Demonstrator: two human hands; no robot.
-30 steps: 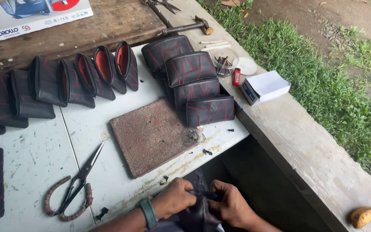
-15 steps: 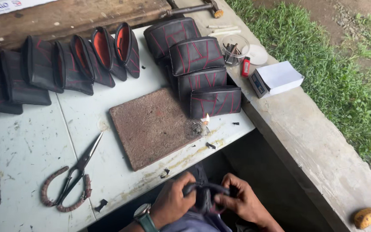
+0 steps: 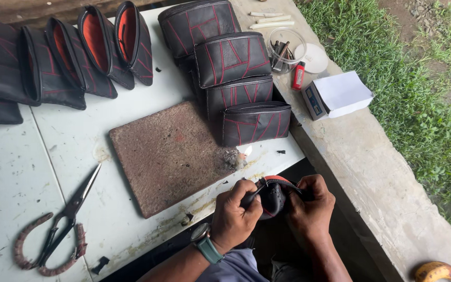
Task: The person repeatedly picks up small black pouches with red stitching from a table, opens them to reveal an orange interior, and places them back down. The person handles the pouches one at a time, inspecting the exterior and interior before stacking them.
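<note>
Clearly both hands, left [image 3: 234,213] and right [image 3: 309,206], grip the small black red-lined pouch [image 3: 272,194] with fingers closed; the small flame [image 3: 247,152] at the desk [image 3: 79,151] edge nearby could scorch it.

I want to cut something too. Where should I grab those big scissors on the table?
Take the scissors by the two wrapped loop handles, which lie nearest the table's front edge. Come from that near side, from above, since they lie flat. The blades point away toward the brown board, so your grip stays clear of the sharp end.
</note>
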